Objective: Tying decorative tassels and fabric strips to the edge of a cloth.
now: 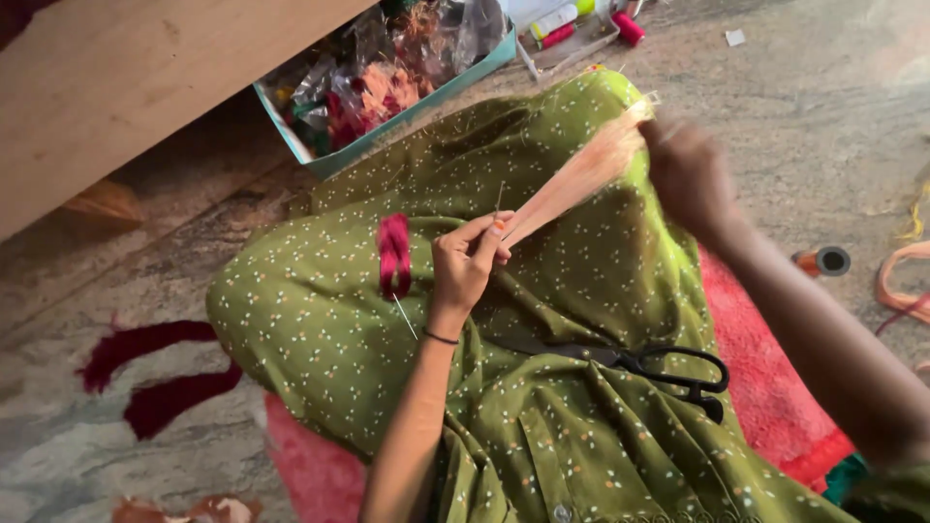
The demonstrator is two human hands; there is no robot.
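Peach thread bundle stretches between both hands: left hand pinches its near end, right hand grips the far end. Black scissors lie on the lap just below the left hand.

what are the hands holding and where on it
A bundle of peach threads, stretched between both hands: the left hand pinches its lower end, the right hand grips its upper end.

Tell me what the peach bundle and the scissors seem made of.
Peach bundle: apparently silk or synthetic thread, fine parallel strands with a soft sheen, stretched between left hand and right hand. Scissors: likely metal, with matte black handles, perhaps coated or plastic.
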